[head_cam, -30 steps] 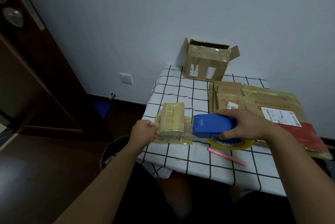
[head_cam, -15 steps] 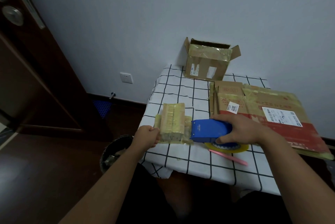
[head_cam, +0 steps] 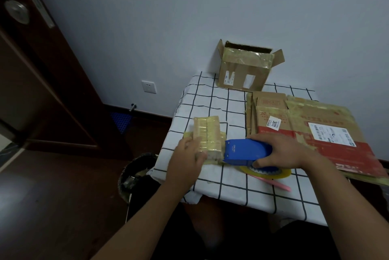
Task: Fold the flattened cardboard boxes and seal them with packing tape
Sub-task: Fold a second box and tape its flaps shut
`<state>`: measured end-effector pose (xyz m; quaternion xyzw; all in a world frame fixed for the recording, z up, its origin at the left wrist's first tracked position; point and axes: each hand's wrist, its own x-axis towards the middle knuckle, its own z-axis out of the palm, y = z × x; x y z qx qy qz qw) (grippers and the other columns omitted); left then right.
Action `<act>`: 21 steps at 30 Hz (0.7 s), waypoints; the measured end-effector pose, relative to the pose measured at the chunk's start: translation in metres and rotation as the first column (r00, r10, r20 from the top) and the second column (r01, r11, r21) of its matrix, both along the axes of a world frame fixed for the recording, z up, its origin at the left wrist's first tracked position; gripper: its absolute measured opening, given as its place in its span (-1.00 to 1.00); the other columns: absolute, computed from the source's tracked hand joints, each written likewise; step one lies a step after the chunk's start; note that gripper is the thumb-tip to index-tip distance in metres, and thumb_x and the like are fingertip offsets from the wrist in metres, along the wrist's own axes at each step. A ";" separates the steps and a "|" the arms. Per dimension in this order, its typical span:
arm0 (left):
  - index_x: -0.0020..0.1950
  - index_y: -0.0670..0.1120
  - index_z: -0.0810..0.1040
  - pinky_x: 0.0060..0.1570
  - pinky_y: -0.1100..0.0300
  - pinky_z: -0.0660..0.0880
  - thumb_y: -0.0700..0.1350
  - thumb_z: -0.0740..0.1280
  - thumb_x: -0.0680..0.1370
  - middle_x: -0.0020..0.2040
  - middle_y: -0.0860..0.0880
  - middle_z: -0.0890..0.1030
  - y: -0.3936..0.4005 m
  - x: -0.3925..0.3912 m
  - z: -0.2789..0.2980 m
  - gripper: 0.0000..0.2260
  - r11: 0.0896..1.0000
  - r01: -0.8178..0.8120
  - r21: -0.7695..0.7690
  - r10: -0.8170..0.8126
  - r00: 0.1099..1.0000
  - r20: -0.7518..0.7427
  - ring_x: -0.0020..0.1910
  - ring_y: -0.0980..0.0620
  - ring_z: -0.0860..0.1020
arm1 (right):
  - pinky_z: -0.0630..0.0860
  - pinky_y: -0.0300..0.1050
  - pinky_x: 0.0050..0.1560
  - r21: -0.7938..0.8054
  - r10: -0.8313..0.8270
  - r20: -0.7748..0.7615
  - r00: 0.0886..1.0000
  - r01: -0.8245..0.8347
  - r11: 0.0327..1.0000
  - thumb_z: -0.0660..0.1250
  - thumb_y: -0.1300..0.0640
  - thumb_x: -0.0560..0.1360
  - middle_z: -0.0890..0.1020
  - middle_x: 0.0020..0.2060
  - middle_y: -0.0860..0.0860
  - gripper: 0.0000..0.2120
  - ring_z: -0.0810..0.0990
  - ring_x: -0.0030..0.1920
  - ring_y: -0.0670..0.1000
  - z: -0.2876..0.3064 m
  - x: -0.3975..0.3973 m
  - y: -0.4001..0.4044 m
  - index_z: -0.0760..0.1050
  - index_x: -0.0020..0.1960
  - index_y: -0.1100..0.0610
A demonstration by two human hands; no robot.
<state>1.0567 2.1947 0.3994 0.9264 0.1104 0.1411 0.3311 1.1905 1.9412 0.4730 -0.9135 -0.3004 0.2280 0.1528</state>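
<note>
Since half a second ago my left hand [head_cam: 187,155] has uncurled from a fist at the small taped box's [head_cam: 207,139] near left corner and now lies on its near left part with fingers extended, blurred with motion; its grip is loose, pressing rather than clasping, as far as I can tell. From my remote seat I see the right hand [head_cam: 282,152] with its grip closed around the blue tape dispenser [head_cam: 247,152], whose nose touches the right side of the small taped box. A yellowish tape roll [head_cam: 266,172] sits under the dispenser, on the cloth. That small box, wrapped in glossy tape, stands on the white black-gridded cloth of the counter [head_cam: 231,188], near its left edge. Right of the small box, past the dispenser, a stack of flattened cardboard boxes [head_cam: 315,131] lies flat, with a white shipping label and a red band on top. Behind the small box, against the wall, stands an open cardboard box [head_cam: 244,68], flaps up. A pink stick-like thing [head_cam: 277,184] lies on the cloth right of and nearer than the small box, just beside the roll. Left of the small box and below the counter edge is a dark waste bin [head_cam: 136,173].
</note>
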 end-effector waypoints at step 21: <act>0.41 -0.06 0.44 0.13 -0.06 0.58 -0.20 0.48 0.26 0.30 -0.18 0.53 0.009 0.008 -0.017 -0.30 0.800 0.305 0.517 -0.265 0.952 -0.152 0.29 -0.19 0.51 | 0.54 -0.05 0.11 -0.066 0.084 -0.030 0.996 -0.086 0.994 0.48 -0.14 0.41 0.52 0.16 -0.04 -0.35 0.53 0.08 0.00 0.021 -0.015 0.023 0.34 0.43 -0.11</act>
